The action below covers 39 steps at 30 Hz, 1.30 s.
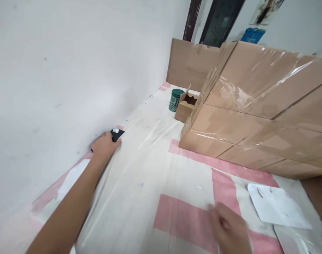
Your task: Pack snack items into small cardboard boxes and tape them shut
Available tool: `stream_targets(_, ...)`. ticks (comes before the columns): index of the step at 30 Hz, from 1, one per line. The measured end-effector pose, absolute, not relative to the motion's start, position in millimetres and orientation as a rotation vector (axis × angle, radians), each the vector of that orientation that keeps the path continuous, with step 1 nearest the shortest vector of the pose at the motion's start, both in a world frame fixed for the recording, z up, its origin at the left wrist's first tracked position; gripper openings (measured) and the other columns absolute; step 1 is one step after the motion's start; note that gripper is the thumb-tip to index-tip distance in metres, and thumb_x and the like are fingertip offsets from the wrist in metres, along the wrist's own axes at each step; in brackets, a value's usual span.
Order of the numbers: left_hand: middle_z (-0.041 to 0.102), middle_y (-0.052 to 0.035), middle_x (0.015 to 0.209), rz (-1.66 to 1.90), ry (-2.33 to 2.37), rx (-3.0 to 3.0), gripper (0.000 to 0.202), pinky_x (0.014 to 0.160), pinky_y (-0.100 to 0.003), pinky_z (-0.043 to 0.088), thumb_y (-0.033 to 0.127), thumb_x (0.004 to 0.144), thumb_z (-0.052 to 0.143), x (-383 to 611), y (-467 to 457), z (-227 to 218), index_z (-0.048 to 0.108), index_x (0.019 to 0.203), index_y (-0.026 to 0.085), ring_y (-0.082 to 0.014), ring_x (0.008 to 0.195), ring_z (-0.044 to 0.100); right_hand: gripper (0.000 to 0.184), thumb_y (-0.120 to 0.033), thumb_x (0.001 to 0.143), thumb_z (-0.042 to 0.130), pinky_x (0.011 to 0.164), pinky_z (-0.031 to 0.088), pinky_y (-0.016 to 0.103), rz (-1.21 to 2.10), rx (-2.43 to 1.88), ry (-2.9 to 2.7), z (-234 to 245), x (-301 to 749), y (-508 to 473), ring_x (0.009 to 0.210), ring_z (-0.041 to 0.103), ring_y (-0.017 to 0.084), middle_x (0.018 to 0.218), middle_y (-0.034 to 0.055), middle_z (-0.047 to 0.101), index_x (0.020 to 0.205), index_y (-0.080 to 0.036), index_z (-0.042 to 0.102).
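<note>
My left hand [105, 145] reaches to the foot of the white wall. Its fingers and thumb are closed around the sides of a flat black object [118, 134] with a white patch on top; the hand covers much of it, so I cannot tell its kind. My right hand [228, 227] is above the cloth at the lower right, blurred by motion. Its fingers look curled, but whether anything is in them does not show. To the right of that hand lies a white sheet [279, 204] with dark marks, partly over a pale rounded object [290, 240].
A pink and white cloth [139, 211] covers the surface. Taped cardboard boxes [256, 106] are stacked on the right. Beside them stand a small open carton [184, 109] and a green canister [175, 100]. Behind is a cardboard panel [191, 65]; the wall [71, 70] borders the left.
</note>
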<state>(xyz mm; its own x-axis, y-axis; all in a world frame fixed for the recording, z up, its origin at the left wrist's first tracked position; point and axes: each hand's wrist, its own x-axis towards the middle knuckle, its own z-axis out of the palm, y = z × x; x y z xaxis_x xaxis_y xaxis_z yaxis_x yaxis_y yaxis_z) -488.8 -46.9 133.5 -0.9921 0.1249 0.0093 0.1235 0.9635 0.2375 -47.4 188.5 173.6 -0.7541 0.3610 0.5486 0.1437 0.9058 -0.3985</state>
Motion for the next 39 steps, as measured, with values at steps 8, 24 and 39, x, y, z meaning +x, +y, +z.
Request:
stream_targets(8,0.068,-0.0209,0.115,0.432,3.149,0.299,0.038,0.075,-0.048,0.053,0.038,0.089,0.048,-472,-34,135,0.059,0.117,0.015,-0.0406,0.103,0.067,0.037,-0.022,0.089,0.056,0.054,0.028,0.027,1.153,0.169,-2.420,143,-291,103,0.050,0.039,0.011,0.053,-0.0042,0.044,0.056,-0.021,0.038)
stream_targets(24,0.073,-0.0097,0.072,0.538,2.724,1.188,0.035,0.061,-0.038,0.045,0.041,0.089,0.053,-462,-22,106,0.075,0.080,0.015,-0.0268,0.069,0.069,0.023,-0.032,0.098,0.051,0.113,0.042,0.043,1.761,0.298,-2.201,104,-471,104,0.120,0.065,0.024,0.123,0.0097,0.061,0.117,-0.024,0.061)
stream_targets(39,0.075,-0.0101,0.082,0.555,2.719,1.211,0.034,0.064,-0.037,0.047,0.041,0.091,0.053,-456,-26,114,0.075,0.091,0.016,-0.0273,0.076,0.070,0.037,-0.032,0.098,0.040,0.122,0.017,0.055,1.272,0.538,-2.559,112,-473,107,0.140,0.041,0.028,0.125,0.0071,0.071,0.125,-0.025,0.063)
